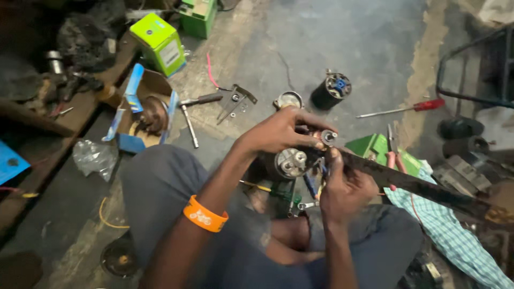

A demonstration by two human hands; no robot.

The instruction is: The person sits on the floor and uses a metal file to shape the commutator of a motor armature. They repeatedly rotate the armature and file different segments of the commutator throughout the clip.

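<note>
Motor body: dull grey metal cylinder point(289, 162), greasy, ribbed end cap with a round boss – held over the person's lap, between both hands.
Left hand: left hand point(281, 130) draped over the top of the cylinder, fingers curled down on its far side, clamped on it.
Right hand: right hand point(342, 190) just below and right of the cylinder, closed around a long dark flat bar point(428, 187) – rough, rust-flecked, running off to the right.
Wrist: orange rubber band point(205, 214) on the left forearm.
Floor: cracked grey concrete; red-handled screwdriver point(407, 108) and a black cylindrical housing point(331, 91) well beyond the hands.
Box: green carton point(159, 43), far left.
</note>
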